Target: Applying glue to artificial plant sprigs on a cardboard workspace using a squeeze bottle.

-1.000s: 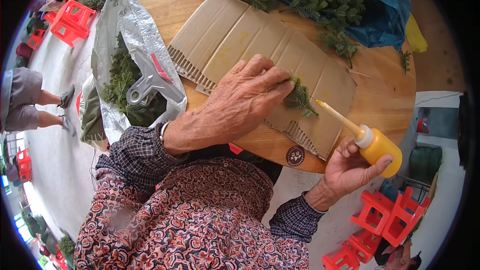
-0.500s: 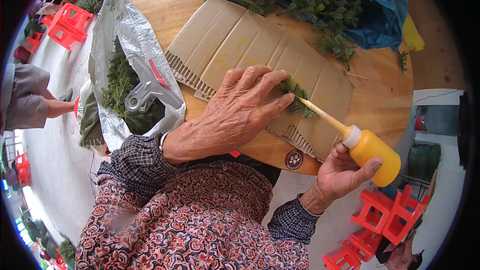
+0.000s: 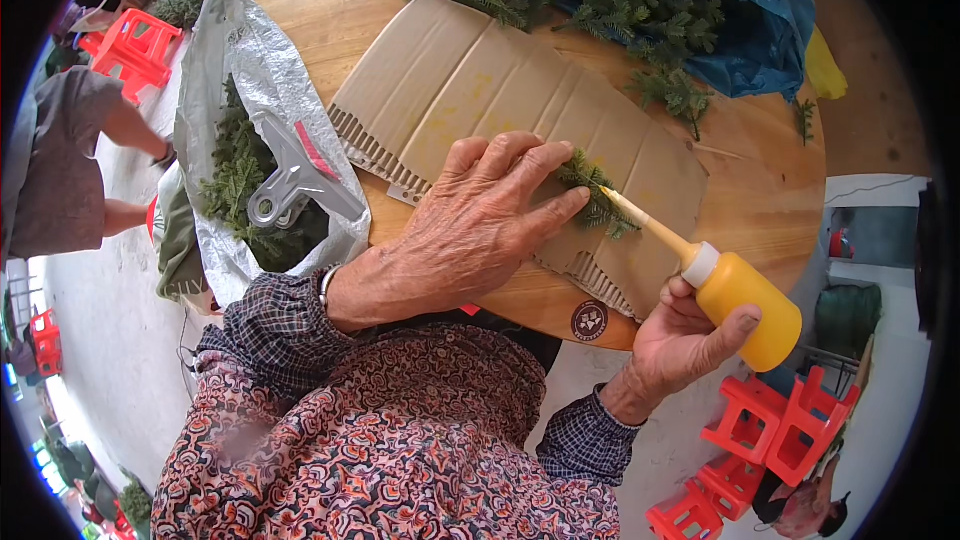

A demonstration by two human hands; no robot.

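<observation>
Under left hand [image 3: 480,230] fingertips, green sprig [image 3: 597,195], nozzle of glue bottle [image 3: 740,305] touching

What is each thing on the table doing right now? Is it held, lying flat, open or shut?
Left hand: flat, pressing the green sprig down.
Green sprig: lying on the cardboard, pinned by fingers.
Right hand: wrapped round the yellow bottle.
Yellow bottle: tilted, nozzle tip at the sprig.
Cardboard: lying flat on the table.
Plastic bag: open, greenery inside.
Grey clip: lying on the bag.
</observation>
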